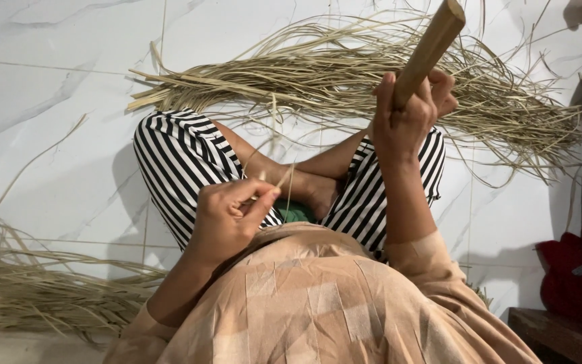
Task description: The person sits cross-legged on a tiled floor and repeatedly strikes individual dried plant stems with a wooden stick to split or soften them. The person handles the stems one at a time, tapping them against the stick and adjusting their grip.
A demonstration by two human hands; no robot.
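My left hand (229, 214) pinches a thin pale straw strip (274, 145) that runs up from my fingers over my crossed legs in black-and-white striped trousers (176, 158). My right hand (409, 118) is raised and wrapped around a tan wooden stick (432, 46) that points up and to the right. A small green object (296, 213) shows between my legs, mostly hidden. A wide heap of dried straw strips (345, 74) lies on the white tiled floor just beyond my knees.
Another pile of dried straw (28, 283) lies on the floor at lower left. A red cloth object (570, 276) rests on a dark wooden surface (560, 334) at lower right. White marble-look tiles (55, 101) cover the floor.
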